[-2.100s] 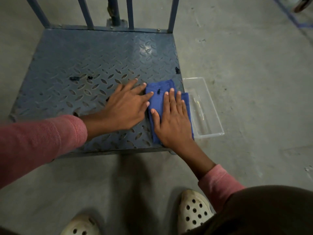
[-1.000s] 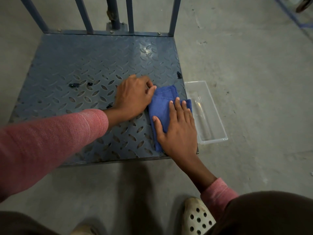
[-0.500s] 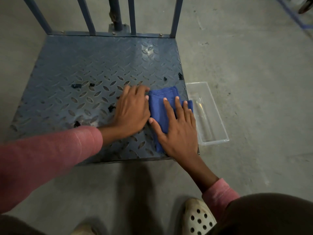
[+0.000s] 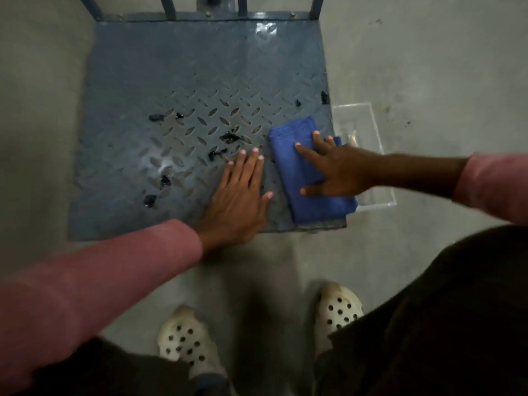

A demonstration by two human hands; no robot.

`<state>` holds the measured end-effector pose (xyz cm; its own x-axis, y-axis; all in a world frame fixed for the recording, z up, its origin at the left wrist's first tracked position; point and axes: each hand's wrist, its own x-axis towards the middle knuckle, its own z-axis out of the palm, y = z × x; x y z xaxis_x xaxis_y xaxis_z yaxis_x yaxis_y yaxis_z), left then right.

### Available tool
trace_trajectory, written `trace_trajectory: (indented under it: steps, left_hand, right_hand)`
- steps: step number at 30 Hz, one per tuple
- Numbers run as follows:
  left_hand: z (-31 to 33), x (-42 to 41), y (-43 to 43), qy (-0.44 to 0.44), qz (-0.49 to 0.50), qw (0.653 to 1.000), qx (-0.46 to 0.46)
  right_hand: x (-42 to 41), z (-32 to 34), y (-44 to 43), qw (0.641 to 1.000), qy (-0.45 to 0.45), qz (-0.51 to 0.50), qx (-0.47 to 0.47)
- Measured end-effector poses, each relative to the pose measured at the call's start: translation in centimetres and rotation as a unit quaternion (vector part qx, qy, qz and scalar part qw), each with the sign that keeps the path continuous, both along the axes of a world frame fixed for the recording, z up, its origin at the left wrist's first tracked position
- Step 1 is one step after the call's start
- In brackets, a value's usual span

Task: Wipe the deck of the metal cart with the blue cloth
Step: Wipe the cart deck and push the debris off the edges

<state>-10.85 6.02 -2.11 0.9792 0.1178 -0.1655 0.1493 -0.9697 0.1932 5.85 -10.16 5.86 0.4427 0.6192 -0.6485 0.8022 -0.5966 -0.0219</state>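
The metal cart's grey-blue tread-plate deck (image 4: 148,67) fills the upper middle of the view. A folded blue cloth (image 4: 303,181) lies at the deck's near right corner. My right hand (image 4: 334,167) lies flat on the cloth with fingers spread, reaching in from the right. My left hand (image 4: 240,195) rests flat on the bare deck just left of the cloth, fingers straight and together. Several small black scraps (image 4: 228,137) lie scattered on the deck ahead and to the left of my left hand.
A clear plastic tray (image 4: 371,118) sits on the concrete floor against the cart's right side, partly behind my right forearm. The cart's upright handle bars (image 4: 168,7) rise at the far edge. My two white perforated clogs (image 4: 185,341) stand on the floor below the deck.
The view has shifted so the cart sits more central. My left hand has slid back toward the near edge, off the cloth's edge. More black scraps now show on the deck.
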Motion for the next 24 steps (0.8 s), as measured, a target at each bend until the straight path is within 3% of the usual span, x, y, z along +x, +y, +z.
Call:
trace_trajectory:
  steps: [3, 6, 9, 11, 14, 17, 24]
  left_hand:
    - [-0.1, -0.3, -0.8, -0.001, 0.039, 0.999, -0.015]
    - [0.3, -1.3, -1.0, 0.0, 0.094, 0.995, -0.017]
    - [1.0, -2.4, -0.7, 0.0, 0.165, 0.986, -0.016]
    - [1.5, -2.2, -0.5, -0.004, 0.159, 0.987, 0.0]
    - [1.7, -1.3, -0.7, 0.011, 0.117, 0.993, 0.016]
    - [1.1, -0.3, -1.2, 0.007, 0.137, 0.991, -0.008]
    - [0.3, 0.0, -0.9, -0.019, 0.136, 0.991, -0.002]
  right_hand:
    - [0.9, 1.3, 0.5, 0.995, 0.078, -0.045, -0.039]
    - [-0.1, -0.3, 0.8, 0.985, 0.072, -0.147, 0.051]
    - [-2.8, -2.4, 0.6, 0.952, 0.026, -0.255, 0.165]
    - [-4.5, -3.6, 0.8, 0.93, -0.022, -0.293, 0.222]
    - [-6.7, -5.2, 1.3, 0.917, -0.082, -0.304, 0.246]
    - [-7.4, -6.6, 1.1, 0.908, -0.133, -0.3, 0.259]
    - [-7.3, -7.1, 1.2, 0.905, -0.15, -0.296, 0.266]
